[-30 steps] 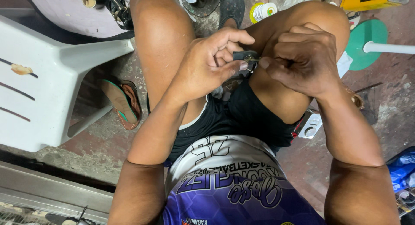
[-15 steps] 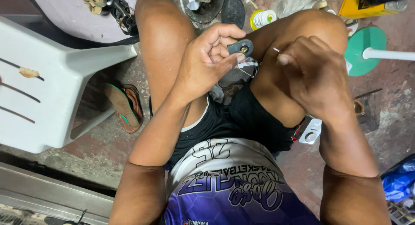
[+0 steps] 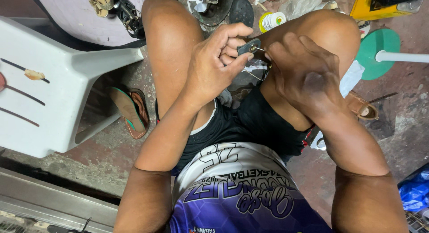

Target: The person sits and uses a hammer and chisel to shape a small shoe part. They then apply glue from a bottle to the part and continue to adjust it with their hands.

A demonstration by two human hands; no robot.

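Observation:
I sit with my knees apart, both hands raised between them. My left hand (image 3: pixel 214 65) pinches a small dark flat part (image 3: pixel 248 46) between thumb and fingers. My right hand (image 3: pixel 304 72) is closed around a thin metal tool (image 3: pixel 258 49) whose tip touches that part. The rest of the tool is hidden inside my fist. Thin wires (image 3: pixel 252 71) hang just below the two hands.
A white plastic chair (image 3: pixel 53 90) stands at the left, a brown sandal (image 3: pixel 129 110) beside it. A roll of tape (image 3: pixel 271 20), a yellow box (image 3: pixel 375 7), a green disc on a white pole (image 3: pixel 380 49) and a blue bag (image 3: pixel 415 190) lie on the concrete floor.
My hands separated and came back together. The left hand lifted the dark part slightly and the right hand brought the tool tip onto it.

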